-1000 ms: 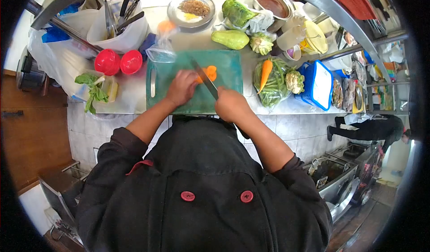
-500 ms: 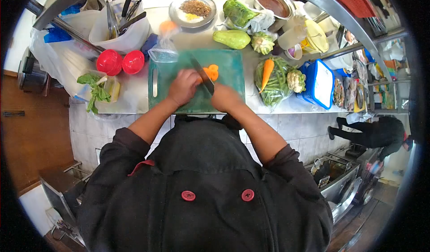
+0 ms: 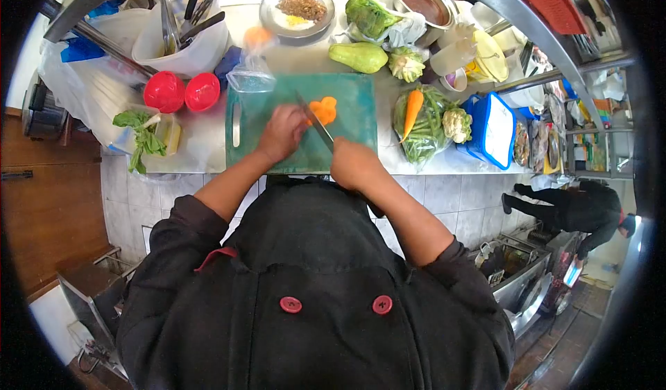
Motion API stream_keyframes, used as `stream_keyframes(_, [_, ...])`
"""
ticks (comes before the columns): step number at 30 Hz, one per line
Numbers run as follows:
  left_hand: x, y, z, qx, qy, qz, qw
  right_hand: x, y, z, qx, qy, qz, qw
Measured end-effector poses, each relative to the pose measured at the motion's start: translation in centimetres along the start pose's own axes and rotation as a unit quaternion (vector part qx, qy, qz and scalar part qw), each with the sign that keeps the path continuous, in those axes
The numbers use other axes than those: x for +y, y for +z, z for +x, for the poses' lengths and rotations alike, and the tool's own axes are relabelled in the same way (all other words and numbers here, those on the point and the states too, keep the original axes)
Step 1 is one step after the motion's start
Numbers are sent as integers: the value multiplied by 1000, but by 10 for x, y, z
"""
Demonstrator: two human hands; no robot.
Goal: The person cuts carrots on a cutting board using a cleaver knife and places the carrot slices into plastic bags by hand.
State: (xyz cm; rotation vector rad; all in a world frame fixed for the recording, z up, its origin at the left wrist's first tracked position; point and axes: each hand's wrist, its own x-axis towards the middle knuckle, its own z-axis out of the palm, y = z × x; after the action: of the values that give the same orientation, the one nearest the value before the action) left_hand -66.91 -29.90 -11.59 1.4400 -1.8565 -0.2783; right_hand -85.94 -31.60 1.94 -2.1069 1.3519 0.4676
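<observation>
Orange carrot slices under a steel blade on a green board

A small cluster of carrot slices (image 3: 325, 108), round-edged and smooth, lies near the middle of a flat green cutting board (image 3: 354, 92); their exact number is hard to tell beside the blade. One knife (image 3: 317, 122), its metal blade long and narrow, slants against them. The right hand (image 3: 355, 164) is closed around its handle. The left hand (image 3: 282, 135) has its fingers curled at the other side of the blade; blur hides whether they grip a piece.

A single clear, crinkled plastic bag (image 3: 251, 78) overlaps the board's far left corner. Left of the board are two glossy red bowls (image 3: 164, 92), side by side, and one bunch of leafy greens (image 3: 144, 140). Beyond the board sit one round metal plate (image 3: 298, 32) with brown crumbly, white and yellow heaps, one smooth pale-green vegetable (image 3: 358, 58), and one metal bowl (image 3: 420, 3) of reddish-brown liquid.

To the right, one whole carrot (image 3: 412, 115) rests on a bag of green beans (image 3: 431, 137), with one knobbly cauliflower (image 3: 457, 125) beside it, then one blue-rimmed plastic tub (image 3: 494, 131). One other person (image 3: 590, 206) in dark clothes stands well apart.
</observation>
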Motion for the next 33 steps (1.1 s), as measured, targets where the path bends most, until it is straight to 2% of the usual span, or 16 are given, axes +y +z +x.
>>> stream_keyframes(6, [5, -12, 1, -52, 3, 27, 998, 10, 29, 45, 53, -20, 46, 997])
stream_keyframes(8, [-5, -13, 5, -21, 29, 41, 999, 13, 14, 36, 60, -39, 61, 996])
stream_keyframes(9, [-12, -18, 8, -19, 33, 40, 998, 13, 2, 20, 65, -14, 78, 995])
stream_keyframes(11, [-23, -32, 13, -7, -3, 119, 993, 24, -1, -2, 68, 11, 95, 993])
stream_keyframes(13, [-11, -45, 28, 1, -3, 142, 990, 42, 7, -18, 199, 33, 62, 977])
stream_keyframes(14, [-4, -49, 36, 8, 0, 167, 986, 49, 13, -23, 199, 35, 63, 977])
stream_keyframes(15, [-3, -42, 39, 7, 3, 165, 986, 57, 20, -26, 258, 17, 65, 964])
stream_keyframes(16, [-3, -32, 44, -52, 22, 143, 988, 63, 27, -26, 318, -1, 65, 946])
stream_keyframes(17, [1, -24, 51, -109, 43, 122, 986, 70, 36, -22, 311, 16, 43, 949])
stream_keyframes(20, [28, 3, 62, -125, 67, 50, 989, 80, 60, -11, 288, 60, -15, 956])
stream_keyframes(21, [30, 12, 63, -124, 73, 48, 988, 81, 67, -7, 269, 84, -13, 959])
stream_keyframes(25, [24, 45, 52, -116, 71, 105, 985, 80, 92, 8, 294, 121, -16, 948])
stream_keyframes(27, [17, 50, 47, -100, 74, 104, 987, 82, 102, 13, 314, 108, 7, 943])
stream_keyframes(29, [12, 52, 45, -126, 87, 92, 984, 78, 99, 13, 330, 96, 32, 938])
stream_keyframes(32, [3, 52, 45, -139, 108, 117, 977, 81, 90, 11, 296, 89, 28, 951])
stream_keyframes(33, [1, 52, 44, -136, 106, 117, 978, 83, 92, 12, 363, 66, 48, 928])
